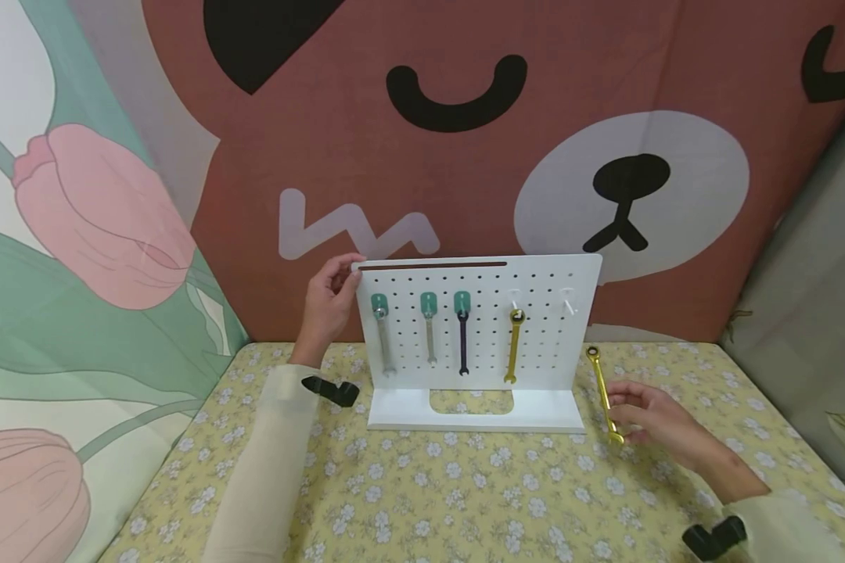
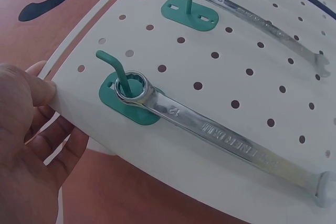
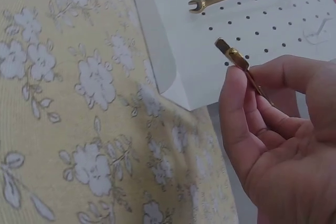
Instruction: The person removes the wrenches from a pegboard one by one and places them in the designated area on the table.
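My left hand (image 1: 328, 306) grips the upper left corner of a white pegboard (image 1: 489, 336), thumb in front and fingers behind the edge. To the right of the board, my right hand (image 1: 658, 418) pinches a gold combination wrench (image 1: 601, 387) near its open end, ring end up. Four wrenches hang on the board by their ring ends. Two are silver: one (image 2: 210, 129) by the left edge and a shorter one (image 1: 430, 338). A dark wrench (image 1: 463, 344) and another gold wrench (image 1: 514, 348) hang farther right.
Green hooks (image 1: 379, 302) bear the silver and dark wrenches. A clear hook (image 1: 569, 301) at the upper right bears nothing. The board's white base (image 1: 401, 410) stands on a flowered tablecloth (image 1: 408, 500). A printed bear curtain (image 1: 465, 188) hangs close behind.
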The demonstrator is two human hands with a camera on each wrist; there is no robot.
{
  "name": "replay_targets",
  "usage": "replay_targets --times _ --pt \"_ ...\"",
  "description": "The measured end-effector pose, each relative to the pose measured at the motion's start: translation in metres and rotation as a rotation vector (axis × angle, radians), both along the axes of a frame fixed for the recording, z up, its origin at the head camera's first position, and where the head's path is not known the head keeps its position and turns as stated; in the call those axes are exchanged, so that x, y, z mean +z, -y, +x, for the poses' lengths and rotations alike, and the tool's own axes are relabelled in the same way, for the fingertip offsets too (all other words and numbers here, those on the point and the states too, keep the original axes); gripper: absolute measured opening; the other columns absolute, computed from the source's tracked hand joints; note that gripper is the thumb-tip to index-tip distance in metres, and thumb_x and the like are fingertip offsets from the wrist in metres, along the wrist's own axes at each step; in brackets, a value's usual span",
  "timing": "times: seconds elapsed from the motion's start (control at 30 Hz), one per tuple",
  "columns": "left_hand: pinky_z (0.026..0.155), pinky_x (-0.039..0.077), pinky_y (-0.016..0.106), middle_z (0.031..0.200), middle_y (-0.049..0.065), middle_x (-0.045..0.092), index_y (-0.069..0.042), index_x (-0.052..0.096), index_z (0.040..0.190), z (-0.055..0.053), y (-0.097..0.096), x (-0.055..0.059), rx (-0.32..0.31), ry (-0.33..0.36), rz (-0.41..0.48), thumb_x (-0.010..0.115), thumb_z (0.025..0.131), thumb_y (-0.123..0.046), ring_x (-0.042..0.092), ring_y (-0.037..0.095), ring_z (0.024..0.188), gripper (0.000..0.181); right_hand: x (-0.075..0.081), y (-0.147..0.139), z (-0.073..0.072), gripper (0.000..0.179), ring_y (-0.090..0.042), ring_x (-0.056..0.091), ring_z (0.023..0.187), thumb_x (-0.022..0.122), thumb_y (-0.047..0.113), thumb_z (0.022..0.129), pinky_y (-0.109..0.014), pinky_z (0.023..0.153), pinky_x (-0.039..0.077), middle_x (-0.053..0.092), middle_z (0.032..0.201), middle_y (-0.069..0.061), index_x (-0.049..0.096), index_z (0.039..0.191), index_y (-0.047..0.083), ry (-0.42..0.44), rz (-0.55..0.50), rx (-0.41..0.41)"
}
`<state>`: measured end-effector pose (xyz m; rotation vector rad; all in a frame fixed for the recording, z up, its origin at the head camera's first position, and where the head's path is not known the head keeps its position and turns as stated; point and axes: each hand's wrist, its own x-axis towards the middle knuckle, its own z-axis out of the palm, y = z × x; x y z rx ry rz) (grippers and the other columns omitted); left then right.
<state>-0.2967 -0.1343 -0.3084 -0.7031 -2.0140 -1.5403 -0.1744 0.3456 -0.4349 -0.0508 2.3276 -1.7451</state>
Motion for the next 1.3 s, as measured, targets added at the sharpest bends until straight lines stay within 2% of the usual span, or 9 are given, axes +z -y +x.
replay_targets --times 0.13,0.57,0.67,0.77,0.87,0.97,1.07,1.17,1.3 --pt "0.064 0.04 0.022 0.107 0.03 0.061 0.01 0.062 0.127 -0.001 0.0 -0.002 0.012 -0.003 -0.008 0.055 0.104 0.005 0.051 0.032 0.076 0.025 -0.008 -0.003 -0.001 0.059 -0.018 0.063 0.098 0.058 0.017 0.106 -0.045 0.075 0.058 0.055 0.126 -0.021 0.03 0.148 -0.014 0.029 -0.008 0.03" --pt "0.067 0.04 0.022 0.109 0.028 0.06 0.01 0.063 0.126 0.002 -0.003 0.002 0.052 -0.011 -0.036 0.055 0.104 0.005 0.051 0.028 0.08 0.024 -0.024 -0.002 -0.01 0.059 -0.028 0.068 0.092 0.06 0.017 0.106 -0.044 0.072 0.059 0.06 0.119 -0.022 0.034 0.147 -0.016 0.037 0.024 0.049" --pt "0.068 0.04 0.023 0.111 0.029 0.059 0.01 0.062 0.128 -0.003 -0.003 -0.001 0.049 -0.006 -0.037 0.054 0.105 0.004 0.052 0.032 0.082 0.025 -0.024 -0.002 -0.01 0.06 -0.027 0.066 0.094 0.059 0.017 0.105 -0.043 0.074 0.058 0.06 0.122 -0.022 0.033 0.148 -0.016 0.055 0.046 0.035" --pt "0.069 0.041 0.024 0.113 0.026 0.06 0.006 0.063 0.13 -0.014 0.001 -0.008 0.054 0.004 -0.041 0.054 0.106 0.001 0.054 0.035 0.085 0.026 -0.024 -0.001 -0.01 0.062 -0.025 0.064 0.098 0.06 0.019 0.105 -0.043 0.076 0.058 0.057 0.129 -0.024 0.032 0.149 -0.016 0.069 0.08 0.014" --pt "0.071 0.042 0.025 0.115 0.021 0.061 0.0 0.064 0.131 -0.025 0.006 -0.015 0.057 0.012 -0.041 0.055 0.107 -0.005 0.056 0.033 0.088 0.026 -0.026 0.002 -0.011 0.064 -0.025 0.065 0.099 0.062 0.019 0.105 -0.042 0.075 0.058 0.053 0.132 -0.027 0.031 0.149 -0.016 0.065 0.088 0.001" --pt "0.073 0.043 0.027 0.114 0.016 0.062 -0.005 0.066 0.13 -0.03 0.008 -0.02 0.056 0.004 -0.046 0.057 0.107 -0.009 0.057 0.028 0.088 0.025 -0.028 0.004 -0.01 0.065 -0.026 0.066 0.096 0.064 0.017 0.104 -0.042 0.074 0.059 0.052 0.131 -0.028 0.031 0.149 -0.017 0.063 0.077 -0.002" --pt "0.073 0.044 0.027 0.115 0.017 0.062 -0.004 0.065 0.13 -0.031 0.007 -0.022 0.06 0.004 -0.054 0.056 0.107 -0.007 0.057 0.028 0.089 0.026 -0.03 0.005 -0.008 0.065 -0.026 0.066 0.093 0.064 0.016 0.103 -0.041 0.073 0.059 0.053 0.129 -0.026 0.031 0.148 -0.017 0.07 0.067 -0.004" --pt "0.073 0.042 0.025 0.116 0.022 0.061 0.001 0.063 0.131 -0.029 0.006 -0.021 0.063 0.004 -0.055 0.054 0.107 -0.003 0.057 0.034 0.089 0.026 -0.029 0.005 -0.009 0.062 -0.026 0.066 0.091 0.062 0.016 0.104 -0.04 0.071 0.059 0.058 0.122 -0.023 0.032 0.146 -0.019 0.084 0.07 0.012" --pt "0.071 0.042 0.024 0.113 0.029 0.061 0.008 0.062 0.129 -0.016 0.001 -0.012 0.054 -0.008 -0.047 0.052 0.105 0.004 0.057 0.044 0.089 0.026 -0.027 0.005 -0.009 0.057 -0.026 0.065 0.087 0.059 0.017 0.106 -0.038 0.069 0.059 0.064 0.11 -0.018 0.036 0.143 -0.019 0.104 0.061 0.06"
